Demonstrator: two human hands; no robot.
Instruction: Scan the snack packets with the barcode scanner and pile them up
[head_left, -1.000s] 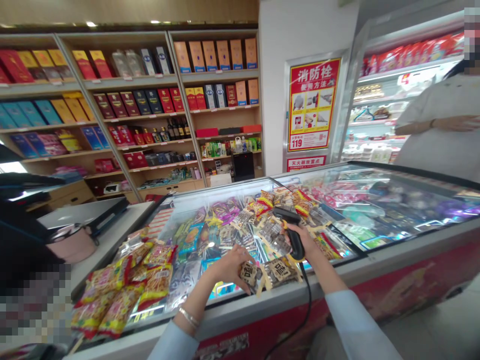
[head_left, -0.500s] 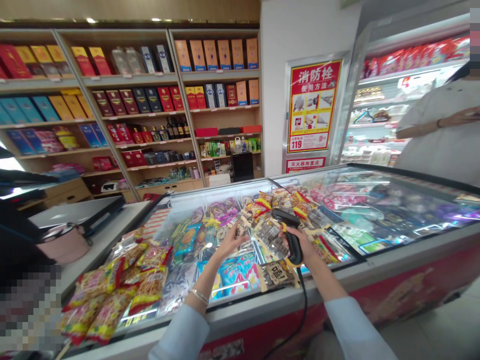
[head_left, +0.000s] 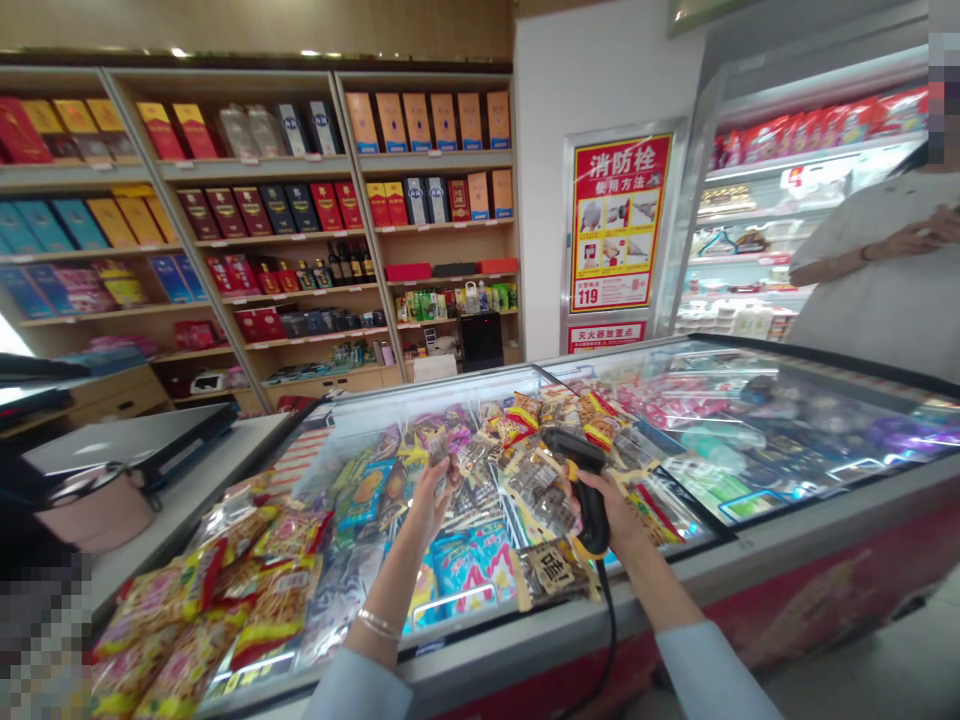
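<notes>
My right hand [head_left: 609, 508] is closed round the grip of a black and yellow barcode scanner [head_left: 577, 475], whose cable hangs down over the freezer edge. My left hand [head_left: 429, 497] is raised over the glass lid and pinches a small snack packet [head_left: 441, 452] between its fingers, held up to the left of the scanner head. A brown packet with a large character [head_left: 556, 572] lies on the glass just below the scanner. More snack packets [head_left: 525, 470] are spread on the lid between and behind both hands.
The chest freezer [head_left: 750, 545] has a sliding glass lid and a red front. Red and yellow snack bags [head_left: 247, 590] are piled at its left end. A counter with a laptop [head_left: 135, 445] stands left. A person in white [head_left: 885, 270] stands at the far right. Shelves of boxes line the back wall.
My left hand lifted a small packet off the glass near the front edge and carried it up and away, to the scanner's left. The right hand with the scanner stayed nearly still.
</notes>
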